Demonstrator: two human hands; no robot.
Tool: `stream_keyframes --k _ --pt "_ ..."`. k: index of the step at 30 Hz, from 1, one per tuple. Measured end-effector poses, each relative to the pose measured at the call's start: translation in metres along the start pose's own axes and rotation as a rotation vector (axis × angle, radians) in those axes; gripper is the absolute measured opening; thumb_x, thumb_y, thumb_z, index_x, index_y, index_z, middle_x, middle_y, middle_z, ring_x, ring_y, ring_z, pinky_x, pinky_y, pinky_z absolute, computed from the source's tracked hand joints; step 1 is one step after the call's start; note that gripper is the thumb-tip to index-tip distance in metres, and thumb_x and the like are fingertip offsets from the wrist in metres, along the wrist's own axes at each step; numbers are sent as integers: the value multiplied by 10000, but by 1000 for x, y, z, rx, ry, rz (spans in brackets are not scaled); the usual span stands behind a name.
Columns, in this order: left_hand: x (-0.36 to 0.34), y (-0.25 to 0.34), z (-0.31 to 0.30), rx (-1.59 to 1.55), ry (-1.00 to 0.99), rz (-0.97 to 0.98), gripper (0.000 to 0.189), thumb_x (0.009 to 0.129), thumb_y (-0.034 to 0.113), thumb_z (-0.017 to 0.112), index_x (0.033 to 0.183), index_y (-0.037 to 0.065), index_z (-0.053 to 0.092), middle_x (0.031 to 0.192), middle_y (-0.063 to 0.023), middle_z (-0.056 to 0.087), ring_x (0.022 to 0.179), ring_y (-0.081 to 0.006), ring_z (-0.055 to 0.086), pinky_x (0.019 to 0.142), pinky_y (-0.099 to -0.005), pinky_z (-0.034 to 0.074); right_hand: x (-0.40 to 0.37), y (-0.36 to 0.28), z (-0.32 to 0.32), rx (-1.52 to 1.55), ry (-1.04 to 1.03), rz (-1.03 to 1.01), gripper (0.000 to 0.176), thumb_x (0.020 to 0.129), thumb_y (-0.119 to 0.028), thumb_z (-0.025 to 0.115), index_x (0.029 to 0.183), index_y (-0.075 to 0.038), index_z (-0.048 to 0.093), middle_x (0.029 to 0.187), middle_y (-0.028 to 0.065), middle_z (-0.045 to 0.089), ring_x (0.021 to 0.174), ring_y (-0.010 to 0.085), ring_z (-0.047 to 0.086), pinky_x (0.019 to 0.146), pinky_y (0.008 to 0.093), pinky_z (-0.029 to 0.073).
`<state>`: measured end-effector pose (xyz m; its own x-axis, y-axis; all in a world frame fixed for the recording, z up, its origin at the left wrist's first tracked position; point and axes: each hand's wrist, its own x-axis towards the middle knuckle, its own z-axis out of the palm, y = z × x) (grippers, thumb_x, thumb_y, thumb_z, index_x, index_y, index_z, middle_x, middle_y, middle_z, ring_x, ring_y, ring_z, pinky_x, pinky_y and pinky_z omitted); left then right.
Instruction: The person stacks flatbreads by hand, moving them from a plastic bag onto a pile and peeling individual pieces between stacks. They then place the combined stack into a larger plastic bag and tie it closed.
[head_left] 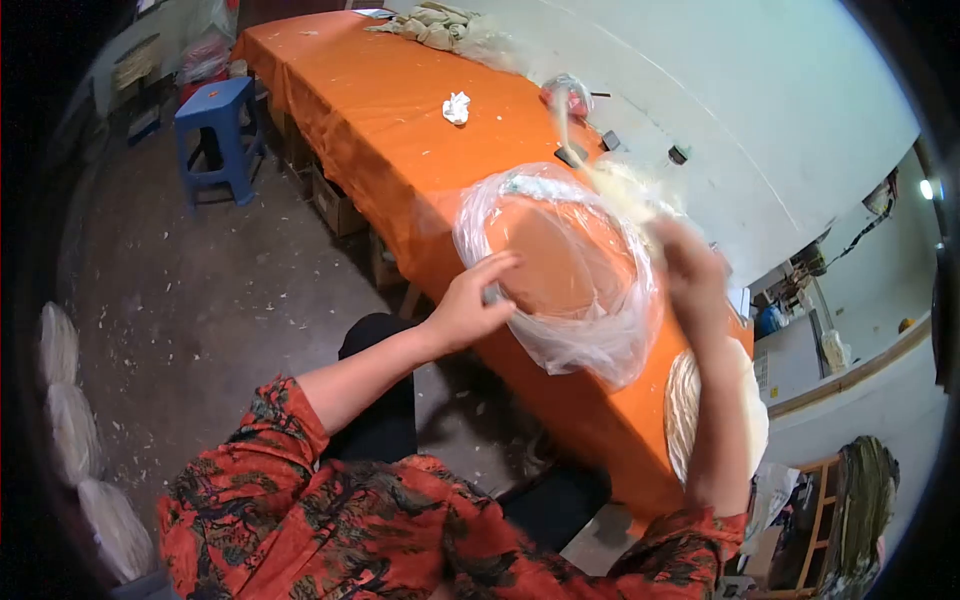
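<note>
A clear plastic bag lies on the orange-covered table, its bunched rim forming a ring. My left hand is at the ring's near left side, thumb and fingers apart, with a small grey item at the fingers that I cannot make out. Over the ring's right side is my right hand, smeared by motion, so its fingers cannot be read. Pale fibrous material lies just beyond that hand. Below my right forearm, a stack of round cream sheets rests at the table's right end.
A blue stool stands on the floor at the upper left. Crumpled white tissue and cloth bundles are on the table. Wrapped pale bundles line the far left. A wooden rack stands at the lower right.
</note>
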<state>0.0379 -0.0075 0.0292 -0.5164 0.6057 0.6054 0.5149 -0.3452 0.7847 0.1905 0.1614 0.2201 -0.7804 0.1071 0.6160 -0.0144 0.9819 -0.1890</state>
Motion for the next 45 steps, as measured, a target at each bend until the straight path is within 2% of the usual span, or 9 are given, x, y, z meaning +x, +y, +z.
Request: stream_keyframes --k 2,5,12,23,29,31,34,37,45 --pt "-4 5 -8 -1098 -102 -555 598 893 352 552 1366 37 369 1342 -135 465 1244 -285 455 1020 -467 378 -51 -16 48 -169 29 -206 205 760 43 565 941 -36 622 885 138 659 814 298 638 738 366 517" --pt "-9 8 -18 -1575 -101 -544 628 915 408 524 1381 46 308 1334 -134 465 1208 -300 486 973 -515 427 -110 -30 104 -85 -136 -115 204 737 29 578 927 -41 597 858 128 645 784 299 624 681 387 506" --pt "-22 -12 -15 -991 141 -918 472 944 151 449 1343 -56 305 1327 -216 441 1195 -347 486 972 -520 435 -156 -16 135 -56 -49 -2 260 710 12 602 967 -31 593 872 136 628 786 322 609 665 413 490" --pt "58 17 2 -1151 101 -820 433 958 99 347 1351 -62 259 1357 -232 396 1244 -350 435 1063 -474 362 -118 46 87 129 85 411 307 747 14 511 1010 -32 665 915 204 655 851 325 652 767 376 507" --pt "215 31 40 -1158 0 -788 383 942 80 334 1296 -57 281 1314 -243 423 1230 -396 441 967 -600 427 31 205 13 89 184 429 271 757 -75 551 978 -40 703 804 179 685 759 229 664 711 318 503" --pt "245 46 45 -1138 -153 -546 399 938 94 349 1297 -68 283 1316 -261 415 1214 -420 447 960 -590 440 56 154 -37 113 290 516 271 759 -57 543 980 -32 697 830 165 689 779 182 658 712 295 493" --pt "250 67 39 -1181 -89 -643 378 941 128 378 1258 -77 363 1285 -242 462 1175 -404 489 989 -558 419 48 121 -63 176 383 261 268 771 -27 519 978 -21 688 853 158 690 765 181 660 696 287 489" --pt "212 43 27 -1044 -147 -462 381 930 104 396 1266 -73 375 1275 -227 482 1179 -368 497 1002 -547 403 -3 110 -26 -52 391 108 244 780 0 524 968 -26 678 892 151 678 807 250 654 729 319 493" --pt "107 -104 16 -531 -3 -883 360 840 26 466 1199 31 478 1054 -104 602 930 -222 631 764 -371 557 -124 105 130 -16 6 162 129 741 -38 611 854 -67 668 841 135 658 821 331 616 746 397 490"
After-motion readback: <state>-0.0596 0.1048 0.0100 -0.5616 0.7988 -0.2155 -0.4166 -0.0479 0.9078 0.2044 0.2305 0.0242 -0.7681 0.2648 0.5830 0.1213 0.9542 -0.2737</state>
